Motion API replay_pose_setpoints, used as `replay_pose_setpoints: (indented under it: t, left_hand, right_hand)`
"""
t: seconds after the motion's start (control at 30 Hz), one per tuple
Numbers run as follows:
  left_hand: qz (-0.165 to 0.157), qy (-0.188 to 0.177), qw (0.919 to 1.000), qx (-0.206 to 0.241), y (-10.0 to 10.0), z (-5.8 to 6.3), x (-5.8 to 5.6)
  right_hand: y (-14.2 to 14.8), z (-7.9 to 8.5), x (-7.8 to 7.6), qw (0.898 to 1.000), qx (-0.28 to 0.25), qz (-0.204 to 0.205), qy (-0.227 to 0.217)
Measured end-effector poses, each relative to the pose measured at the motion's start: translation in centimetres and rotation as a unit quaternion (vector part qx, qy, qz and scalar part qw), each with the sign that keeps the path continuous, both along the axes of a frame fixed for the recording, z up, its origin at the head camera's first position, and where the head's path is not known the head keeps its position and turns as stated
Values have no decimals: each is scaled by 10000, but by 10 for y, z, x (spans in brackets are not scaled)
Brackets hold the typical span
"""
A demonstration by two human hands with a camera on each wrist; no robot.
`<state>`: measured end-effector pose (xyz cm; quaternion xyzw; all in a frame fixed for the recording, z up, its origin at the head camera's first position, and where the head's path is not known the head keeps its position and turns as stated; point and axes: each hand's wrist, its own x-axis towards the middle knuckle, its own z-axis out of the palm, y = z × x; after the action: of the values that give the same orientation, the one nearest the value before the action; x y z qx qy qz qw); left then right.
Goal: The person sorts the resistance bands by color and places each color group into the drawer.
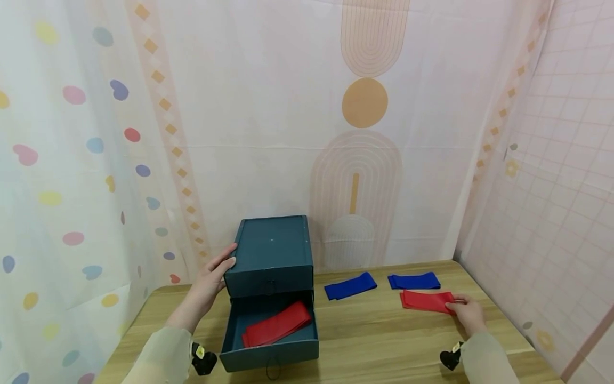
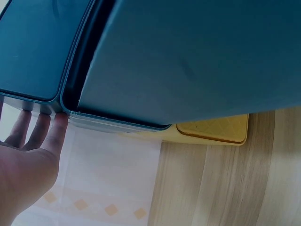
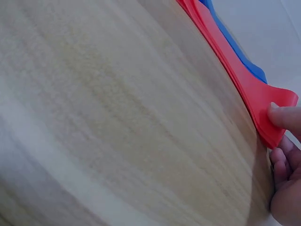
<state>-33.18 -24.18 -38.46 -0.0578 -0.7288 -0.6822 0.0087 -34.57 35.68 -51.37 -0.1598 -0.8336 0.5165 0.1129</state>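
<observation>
My left hand (image 1: pixel 209 281) rests against the left side of a dark teal drawer box (image 1: pixel 273 242). Its straight fingers (image 2: pixel 51 134) touch the box wall in the left wrist view. The lower drawer (image 1: pixel 278 356) is pulled out, and a folded red resistance band (image 1: pixel 277 325) lies slantwise in it. At the far right, my right hand (image 1: pixel 469 316) pinches the right end of another flat, folded red resistance band (image 1: pixel 427 301) between thumb and fingers. That end curls up from the table in the right wrist view. Just behind it lies a blue band (image 1: pixel 414 281).
A second blue band (image 1: pixel 350 286) lies between the box and the right-hand bands. The wooden table (image 1: pixel 364 341) ends at a patterned curtain (image 1: pixel 268 133) behind. Part of a yellow box-like thing (image 2: pixel 216 129) shows beyond the teal drawer in the left wrist view.
</observation>
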Motion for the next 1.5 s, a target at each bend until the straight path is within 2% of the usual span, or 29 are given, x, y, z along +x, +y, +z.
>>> replay_pose_setpoints:
  t: [0.17, 0.27, 0.4, 0.5, 0.7, 0.9, 1.07, 1.37, 1.5]
  left_hand:
    - [-4, -2, 10000, 0, 1, -1, -1]
    - [-4, -21, 10000, -14, 0, -1, 0]
    - [-32, -55, 10000, -48, -2, -1, 0]
    - [-62, -27, 10000, -62, -2, 1, 0]
    - [-62, 2, 10000, -30, -3, 1, 1]
    - [-57, -7, 10000, -74, -2, -1, 1]
    - [-61, 71, 9999, -137, -1, 0, 1]
    - [-92, 98, 9997, -188, -1, 0, 1]
    - [-87, 107, 9997, -183, -2, -1, 1]
  right_hand:
    - [0, -1, -4, 9997, 40, 219, -75]
    - [0, -3, -6, 9987, 345, 375, -47]
    - [1, -4, -6, 9952, 788, 523, 235]
    - [2, -1, -6, 9917, 1057, 649, 338]
    - [1, 10, -6, 9864, 1324, 952, 188]
    - [0, 17, -6, 9837, 1283, 1254, 77]
    - [-5, 30, -6, 9783, 1398, 1491, 351]
    - [-17, 53, -9, 9742, 1223, 1821, 532]
    - [-21, 61, -10, 9747, 1176, 1828, 516]
